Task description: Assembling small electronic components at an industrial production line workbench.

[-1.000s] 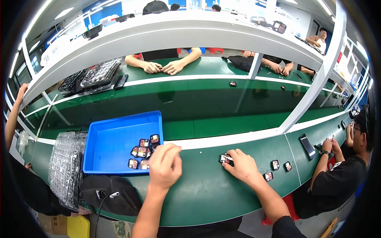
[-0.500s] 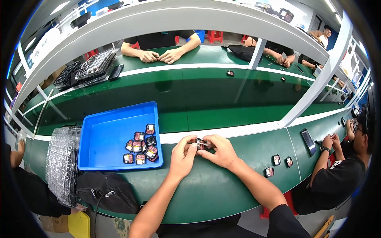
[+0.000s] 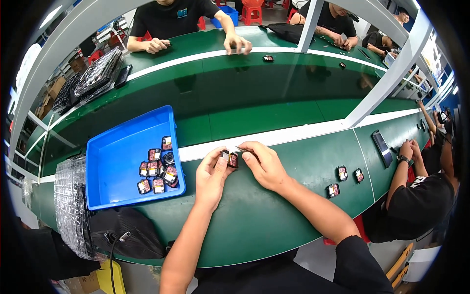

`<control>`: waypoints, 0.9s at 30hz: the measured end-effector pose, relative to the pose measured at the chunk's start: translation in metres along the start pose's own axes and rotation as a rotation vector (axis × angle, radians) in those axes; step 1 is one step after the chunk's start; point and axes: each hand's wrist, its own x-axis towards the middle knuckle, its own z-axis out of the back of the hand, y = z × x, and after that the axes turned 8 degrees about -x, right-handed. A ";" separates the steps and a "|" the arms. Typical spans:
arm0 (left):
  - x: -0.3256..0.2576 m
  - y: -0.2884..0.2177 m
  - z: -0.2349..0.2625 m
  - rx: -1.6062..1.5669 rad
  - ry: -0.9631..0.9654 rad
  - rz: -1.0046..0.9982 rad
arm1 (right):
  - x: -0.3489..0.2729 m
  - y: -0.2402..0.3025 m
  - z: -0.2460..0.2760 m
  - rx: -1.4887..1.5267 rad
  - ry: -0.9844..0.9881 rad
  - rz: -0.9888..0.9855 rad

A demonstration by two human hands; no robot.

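Note:
A small black-cased electronic module (image 3: 232,159) with a reddish board and a pale label sits in the fingers of my left hand (image 3: 211,179), above the green bench. It seems to be in two parts side by side, but I cannot tell whether they are joined. Just to its right, my right hand (image 3: 267,167) pinches a thin pointed metal tool (image 3: 242,149). The tool's tip points toward the module without touching it. Left of my hands, several similar modules (image 3: 152,168) lie in the right part of a blue bin (image 3: 135,201).
Three loose modules (image 3: 342,173) lie to my right, near a phone-like dark device (image 3: 382,148). A black bag (image 3: 126,234) and stacked clear plastic trays (image 3: 71,206) stand at left. A white rail (image 3: 264,137) and slanted post (image 3: 384,73) border the bench. Co-workers sit across and at right.
My hands have moved apart; the right one has drawn the tool back from the module, which now shows more. The view has shifted. Across the bench, a co-worker's hand reaches out to the rail.

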 end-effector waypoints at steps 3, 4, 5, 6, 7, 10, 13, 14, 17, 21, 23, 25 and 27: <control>0.000 -0.004 0.002 -0.063 -0.027 0.001 | 0.002 0.008 0.001 -0.117 -0.001 -0.006; 0.000 -0.004 0.003 -0.080 -0.024 0.001 | 0.002 0.009 0.002 -0.194 -0.001 0.034; 0.001 -0.003 0.002 -0.079 -0.026 0.007 | 0.003 0.010 0.001 -0.232 -0.030 0.080; 0.001 -0.003 0.002 -0.086 -0.030 -0.001 | 0.004 0.011 0.002 -0.231 -0.030 0.075; 0.001 -0.002 0.001 -0.093 -0.033 -0.007 | 0.005 0.012 0.003 -0.263 -0.043 0.108; 0.001 -0.002 0.002 -0.082 -0.034 -0.001 | 0.004 0.011 0.002 -0.309 -0.060 0.146; 0.001 -0.002 0.002 -0.085 -0.027 -0.003 | 0.003 0.011 0.002 -0.335 -0.066 0.167; 0.001 -0.002 0.002 -0.085 -0.030 -0.002 | 0.003 0.011 0.002 -0.349 -0.067 0.179; 0.000 -0.003 0.001 -0.085 -0.029 -0.003 | 0.003 0.011 0.001 -0.349 -0.080 0.196; 0.000 -0.002 0.002 -0.093 -0.020 0.004 | 0.003 0.012 0.003 -0.347 -0.073 0.182; 0.001 -0.004 0.001 -0.091 -0.019 0.003 | 0.003 0.012 0.002 -0.354 -0.084 0.183; 0.001 -0.004 0.000 -0.073 -0.037 0.012 | 0.005 0.012 0.002 -0.346 -0.086 0.190; 0.001 -0.003 0.002 -0.066 -0.030 0.011 | 0.004 0.011 0.002 -0.338 -0.087 0.194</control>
